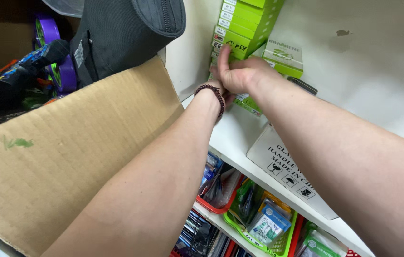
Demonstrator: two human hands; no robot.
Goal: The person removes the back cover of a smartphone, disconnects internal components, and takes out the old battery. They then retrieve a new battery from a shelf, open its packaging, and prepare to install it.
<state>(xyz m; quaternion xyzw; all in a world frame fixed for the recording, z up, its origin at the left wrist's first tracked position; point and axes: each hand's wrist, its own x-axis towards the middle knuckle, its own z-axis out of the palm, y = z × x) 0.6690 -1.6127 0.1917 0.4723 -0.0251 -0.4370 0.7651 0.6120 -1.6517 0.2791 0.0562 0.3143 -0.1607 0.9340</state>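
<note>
Both arms reach across to the back corner of the white shelf point(240, 138), where a stack of green boxes point(244, 24) stands against the wall. The right hand point(240, 74) lies flat against the stack's near face, fingers together and pointing up, thumb tucked, as if steadying the column so it does not topple. The left hand point(221, 93), with a dark bead bracelet point(214, 93) on its wrist, sits mostly behind the right one, low on the stack; whether it grips a box or only presses, I cannot tell.

About five or six green boxes show in the column, though hands and the frame's top edge hide some. One more green box point(283, 57) leans just beside it. One white printed carton point(287, 171) overhangs the shelf's front edge. Below, one red basket point(216, 202) and one green basket point(263, 238) hold packets. One open cardboard box point(68, 162) stands at the left.
</note>
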